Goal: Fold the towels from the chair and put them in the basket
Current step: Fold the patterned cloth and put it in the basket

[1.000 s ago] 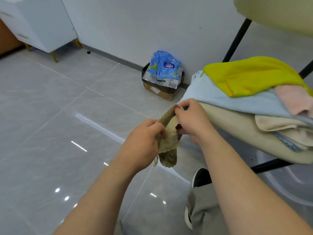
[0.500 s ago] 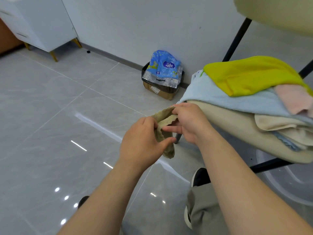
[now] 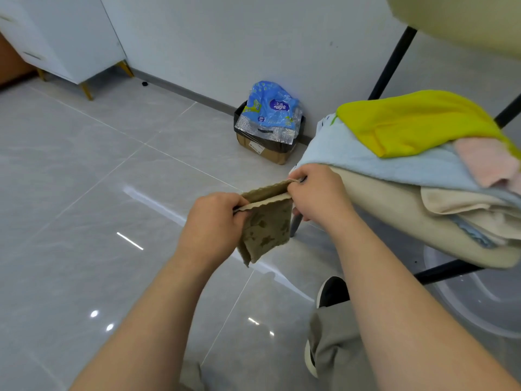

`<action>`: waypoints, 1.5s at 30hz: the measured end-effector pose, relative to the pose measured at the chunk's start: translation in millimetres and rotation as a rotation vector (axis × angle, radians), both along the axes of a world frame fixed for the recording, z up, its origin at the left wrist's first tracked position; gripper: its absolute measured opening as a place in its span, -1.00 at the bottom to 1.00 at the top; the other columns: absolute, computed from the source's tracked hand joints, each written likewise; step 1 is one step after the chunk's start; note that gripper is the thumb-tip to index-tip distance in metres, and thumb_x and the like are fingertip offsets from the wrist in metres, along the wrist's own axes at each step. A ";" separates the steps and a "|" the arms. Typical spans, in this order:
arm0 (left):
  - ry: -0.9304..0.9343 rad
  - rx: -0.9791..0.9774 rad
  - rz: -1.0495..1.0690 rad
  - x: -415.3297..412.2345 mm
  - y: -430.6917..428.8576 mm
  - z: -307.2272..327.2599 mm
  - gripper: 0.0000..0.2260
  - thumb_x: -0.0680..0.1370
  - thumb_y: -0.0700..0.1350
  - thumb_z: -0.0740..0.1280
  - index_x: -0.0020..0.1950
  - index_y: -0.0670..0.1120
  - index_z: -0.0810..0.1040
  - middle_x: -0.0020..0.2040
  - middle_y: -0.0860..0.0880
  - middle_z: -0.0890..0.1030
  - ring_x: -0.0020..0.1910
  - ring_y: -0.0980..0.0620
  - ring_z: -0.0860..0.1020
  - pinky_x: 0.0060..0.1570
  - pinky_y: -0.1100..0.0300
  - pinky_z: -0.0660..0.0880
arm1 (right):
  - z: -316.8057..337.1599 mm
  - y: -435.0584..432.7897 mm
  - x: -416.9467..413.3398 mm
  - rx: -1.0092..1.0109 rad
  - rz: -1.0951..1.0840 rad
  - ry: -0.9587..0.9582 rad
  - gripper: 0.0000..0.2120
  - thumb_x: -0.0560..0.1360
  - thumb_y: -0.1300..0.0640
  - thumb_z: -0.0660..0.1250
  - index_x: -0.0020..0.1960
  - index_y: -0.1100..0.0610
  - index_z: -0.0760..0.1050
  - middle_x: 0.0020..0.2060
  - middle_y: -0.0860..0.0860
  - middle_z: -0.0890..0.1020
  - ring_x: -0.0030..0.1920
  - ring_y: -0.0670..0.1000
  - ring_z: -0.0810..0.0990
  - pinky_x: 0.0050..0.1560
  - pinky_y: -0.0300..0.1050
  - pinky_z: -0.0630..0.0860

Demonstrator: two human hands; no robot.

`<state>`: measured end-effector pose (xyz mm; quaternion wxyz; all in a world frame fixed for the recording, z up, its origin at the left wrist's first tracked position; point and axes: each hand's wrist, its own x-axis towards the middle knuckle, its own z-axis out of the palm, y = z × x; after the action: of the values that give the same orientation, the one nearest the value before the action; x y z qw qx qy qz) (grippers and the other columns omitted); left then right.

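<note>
A: Change since the last frames: the hands have drawn apart. The small olive towel (image 3: 266, 225), which was bunched between them, now hangs flat with its top edge stretched level.

B: Grip, left?

A: Left hand (image 3: 211, 225) has its fingers curled and pinches the top corner farther from the chair (image 3: 392, 63). Right hand (image 3: 318, 193) pinches the corner nearer the chair between thumb and curled fingers. Both are closed tight on the cloth.

B: State of the towel?

A: It is doubled: two layers show at the top edge and at the lower corner. It is held in the air just in front of the chair seat, clear of the floor.

B: On the chair?

A: A loose heap. The yellow towel (image 3: 417, 122) is on top, over a light blue towel (image 3: 366, 160). A pink towel (image 3: 485, 162) lies at the heap's far side and a beige towel (image 3: 394, 213) is lowest, drooping over the seat edge. The right hand's knuckles are just beside the blue and beige edges; I cannot tell if they touch.

B: Below the chair?

A: A pale round tub (image 3: 479, 303) on the floor under the seat. I cannot tell whether it is the basket.

B: Beyond?

A: A cardboard box (image 3: 265, 152) against the wall behind the chair, with a blue packet (image 3: 272, 108) in it.
</note>
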<state>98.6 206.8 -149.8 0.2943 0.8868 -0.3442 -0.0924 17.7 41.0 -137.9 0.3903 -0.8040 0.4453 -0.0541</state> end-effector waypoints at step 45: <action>0.550 -0.491 0.424 15.6 8.7 6.9 -0.92 0.52 -0.22 0.47 -0.12 -0.06 0.63 -0.21 -0.08 0.67 -0.27 -0.04 0.69 -0.08 -0.03 0.67 | 0.3 -10.0 -8.3 0.065 0.317 -0.165 -0.87 0.43 0.20 0.52 -0.17 0.16 0.56 -0.31 0.06 0.69 -0.45 -0.10 0.59 -0.30 -0.05 0.58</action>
<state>114.1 215.5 -142.9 0.5900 0.7840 -0.0746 -0.1781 9.4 31.0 -137.6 0.4549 -0.8440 0.2808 -0.0433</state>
